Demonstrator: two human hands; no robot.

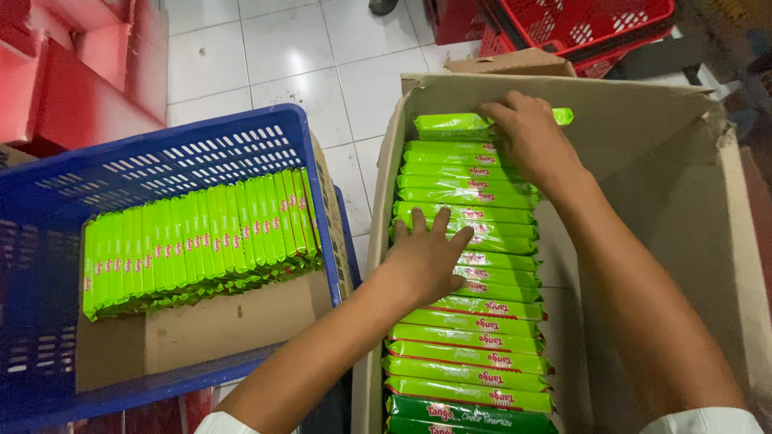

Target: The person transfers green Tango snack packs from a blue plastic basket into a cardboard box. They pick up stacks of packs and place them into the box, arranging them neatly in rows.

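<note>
The room was brightly and evenly lit from above. Glare sat on the white floor tiles (314,60) and glinted along the green wrappers (466,201). Shadows were soft, deepest inside the blue crate (48,273). The far right corner was blurred, and the edges bowed slightly.

From where I watch, the floor (322,72) is glossy white square ceramic tile with thin grey grout lines, and it throws back a soft overhead glare near the middle. Along my left edge I see stacked red plastic crates (76,68) with smooth solid walls, and at the top right a nest of red plastic shopping baskets (591,24) with perforated sides and black trim. Light is even and bright, with only faint shadows across the tiles.
</note>
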